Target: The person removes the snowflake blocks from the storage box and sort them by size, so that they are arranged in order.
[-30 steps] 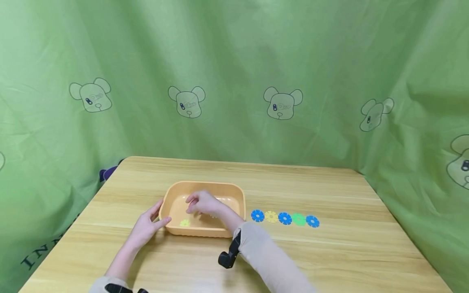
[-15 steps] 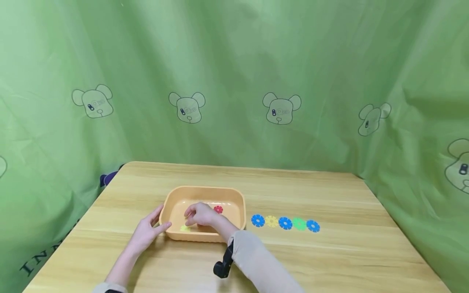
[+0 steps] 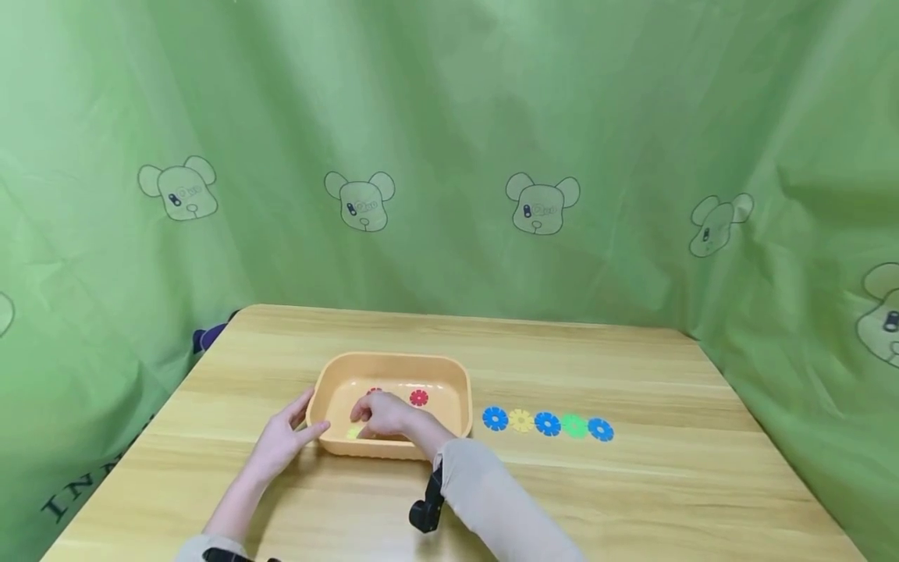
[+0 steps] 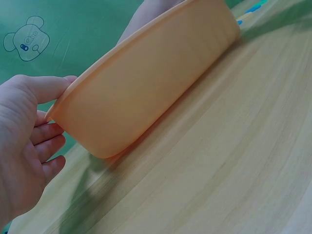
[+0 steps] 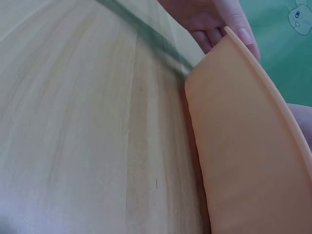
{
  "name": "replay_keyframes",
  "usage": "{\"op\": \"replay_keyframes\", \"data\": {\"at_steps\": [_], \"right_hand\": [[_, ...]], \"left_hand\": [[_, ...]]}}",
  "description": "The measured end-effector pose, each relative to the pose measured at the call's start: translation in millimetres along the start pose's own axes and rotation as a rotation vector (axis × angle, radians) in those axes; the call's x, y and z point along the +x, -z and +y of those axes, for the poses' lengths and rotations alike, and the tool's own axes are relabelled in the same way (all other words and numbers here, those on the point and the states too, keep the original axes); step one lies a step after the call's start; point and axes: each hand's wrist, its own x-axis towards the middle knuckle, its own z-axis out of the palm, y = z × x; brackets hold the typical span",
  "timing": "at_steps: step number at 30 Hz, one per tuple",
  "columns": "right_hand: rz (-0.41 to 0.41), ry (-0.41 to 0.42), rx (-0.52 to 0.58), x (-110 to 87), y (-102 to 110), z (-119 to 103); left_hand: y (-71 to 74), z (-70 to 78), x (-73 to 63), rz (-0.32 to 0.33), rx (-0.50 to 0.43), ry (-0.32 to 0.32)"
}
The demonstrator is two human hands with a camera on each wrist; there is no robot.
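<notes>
An orange plastic basin point(image 3: 393, 449) stands on the wooden table, left of centre in the head view. My left hand point(image 3: 277, 441) grips its left end, thumb over the rim and fingers along the outside, as the left wrist view shows too. Inside the basin, my right hand point(image 3: 389, 415) reaches down with bent fingers, its fingertips right at a yellow flower-shaped plastic piece point(image 3: 353, 432). Whether they pinch it I cannot tell; the basin wall point(image 5: 248, 141) hides them in the right wrist view. Behind the hand lie a red flower piece point(image 3: 418, 398) and another red one point(image 3: 374, 390), partly covered.
Right of the basin, several flower pieces lie in a row: a blue one point(image 3: 495, 418), a yellow one point(image 3: 521, 421), more blue, and a green one point(image 3: 574, 425). A green curtain point(image 3: 449, 234) with bear-head prints hangs behind the table point(image 3: 667, 468).
My right hand has moved lower and towards the near side of the basin, to the yellow piece. Red pieces behind it have come into sight. My left hand stays at the rim.
</notes>
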Motion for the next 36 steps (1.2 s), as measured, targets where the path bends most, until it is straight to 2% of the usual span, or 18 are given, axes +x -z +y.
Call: {"op": "replay_keyframes", "data": {"at_steps": [2, 3, 6, 9, 11, 18, 21, 25, 29, 36], "right_hand": [[-0.016, 0.028, -0.049, 1.0, 0, 1], [-0.009, 0.071, -0.076, 7.0, -4, 10], [-0.011, 0.093, -0.113, 6.5, -4, 10], [0.008, 0.07, -0.116, 5.4, -3, 8], [0.017, 0.021, -0.091, -1.4, 2, -3], [0.124, -0.007, -0.047, -2.9, 4, -2], [0.146, -0.032, 0.031, -1.6, 6, 1], [0.162, -0.091, 0.23, -4.5, 12, 2], [0.183, -0.104, 0.387, -8.9, 20, 0], [0.192, -0.106, 0.492, -21.7, 35, 3]], "left_hand": [[0.0, 0.9, 0.6, 0.001, 0.01, 0.0], [-0.1, 1.2, 0.7, 0.002, 0.015, -0.001], [0.0, 1.6, 0.8, 0.0, 0.015, -0.001], [0.3, 2.5, 0.8, -0.002, 0.003, -0.008], [0.4, 2.9, 0.5, -0.005, -0.006, -0.007], [0.1, 2.6, 0.1, -0.002, -0.004, -0.005], [-0.1, 2.7, 0.5, -0.003, -0.008, -0.004], [-0.5, 3.4, 0.1, -0.012, -0.024, 0.001], [-0.3, 4.3, -0.9, -0.013, -0.033, -0.002], [-0.1, 5.1, -0.9, -0.009, -0.024, 0.005]]}}
